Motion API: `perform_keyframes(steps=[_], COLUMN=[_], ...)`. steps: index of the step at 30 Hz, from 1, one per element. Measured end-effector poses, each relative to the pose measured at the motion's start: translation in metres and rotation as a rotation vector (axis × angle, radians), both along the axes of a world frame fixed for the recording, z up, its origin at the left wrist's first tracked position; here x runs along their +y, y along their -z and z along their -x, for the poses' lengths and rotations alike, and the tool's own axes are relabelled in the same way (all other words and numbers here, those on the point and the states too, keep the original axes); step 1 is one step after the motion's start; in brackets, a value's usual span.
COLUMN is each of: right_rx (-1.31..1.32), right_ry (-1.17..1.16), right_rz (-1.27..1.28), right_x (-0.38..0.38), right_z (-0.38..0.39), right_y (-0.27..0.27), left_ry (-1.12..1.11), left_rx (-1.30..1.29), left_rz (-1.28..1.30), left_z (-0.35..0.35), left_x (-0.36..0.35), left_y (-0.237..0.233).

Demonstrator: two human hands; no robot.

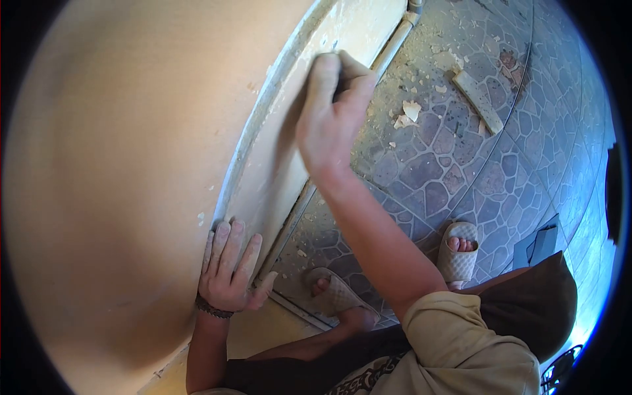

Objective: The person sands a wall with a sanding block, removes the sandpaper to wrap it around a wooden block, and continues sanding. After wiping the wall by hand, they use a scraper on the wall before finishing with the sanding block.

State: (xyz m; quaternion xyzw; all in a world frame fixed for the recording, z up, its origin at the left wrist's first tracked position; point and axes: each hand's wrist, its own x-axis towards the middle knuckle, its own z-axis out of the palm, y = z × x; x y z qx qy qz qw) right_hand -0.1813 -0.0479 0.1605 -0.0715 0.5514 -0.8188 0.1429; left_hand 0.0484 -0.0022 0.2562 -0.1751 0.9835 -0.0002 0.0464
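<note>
My right hand is closed in a pinch against the cream lower band of the wall. Whatever its fingertips hold is hidden by the fingers. Farther down the same band, my left hand lies flat with its fingers stretched out, dusty, a dark bracelet round the wrist. Its fingertips reach a rough ledge, scraped and whitish, between the band and the smooth tan wall.
A pipe runs along the wall's foot. On the stone-patterned floor lie paint flakes and a pale flat strip. My sandalled feet, one in a beige sandal, stand close by. A grey flat object lies farther right.
</note>
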Motion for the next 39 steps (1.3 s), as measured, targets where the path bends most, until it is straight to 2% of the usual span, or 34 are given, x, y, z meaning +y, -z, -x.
perform_keyframes(steps=[1, 4, 8, 9, 13, 17, 20, 21, 24, 25, 28, 29, 33, 37, 39], right_rx=[-0.055, 0.161, -0.071, -0.045, 0.096, -0.174, 0.031, 0.037, -0.028, -0.06, 0.119, 0.144, 0.124, 0.219, 0.151], right_ry=[0.003, -0.008, 0.03, 0.047, -0.013, -0.025, -0.063, -0.063, -0.064, -0.018, -0.051, -0.035, 0.041, 0.001, -0.032], right_rz=[-0.029, 0.02, -0.048, -0.138, 0.033, -0.045, 0.024, 0.108, 0.025, 0.073, -0.021, 0.061, 0.021, 0.025, 0.109], right_x=[-0.001, 0.003, -0.005, -0.006, 0.006, 0.001, 0.008, 0.007, 0.005, -0.002, 0.012, 0.012, -0.003, 0.012, 0.01], right_z=[0.005, -0.007, 0.01, 0.012, -0.015, 0.012, -0.008, -0.013, 0.008, 0.013, -0.004, -0.014, 0.015, -0.023, -0.029], right_y=[0.0, -0.003, 0.002, 0.002, -0.004, 0.001, -0.004, -0.005, -0.001, 0.006, -0.005, 0.001, -0.004, 0.007, 0.008], left_ry=[-0.003, 0.009, -0.007, -0.013, 0.005, -0.001, -0.007, -0.013, 0.0, 0.0, 0.018, 0.022, 0.002, 0.009, 0.014], left_rx=[0.006, 0.015, 0.002, -0.005, 0.01, 0.001, 0.025, 0.038, -0.012, -0.009, 0.003, 0.005, -0.018, 0.0, 0.005], left_rz=[0.0, -0.006, -0.007, -0.012, -0.013, -0.007, 0.022, 0.032, 0.006, 0.003, 0.01, 0.011, 0.022, 0.017, 0.002], left_z=[0.0, 0.0, 0.001, 0.002, 0.001, 0.0, 0.005, 0.006, 0.001, 0.0, 0.001, 0.0, 0.001, 0.002, -0.001], left_x=[0.0, -0.001, 0.0, 0.001, -0.001, 0.002, 0.0, 0.001, 0.0, 0.002, -0.001, -0.002, 0.0, -0.001, -0.001], left_y=[0.0, 0.001, -0.001, -0.001, 0.0, -0.001, -0.002, -0.002, -0.001, 0.0, -0.001, -0.001, 0.0, -0.001, 0.0])
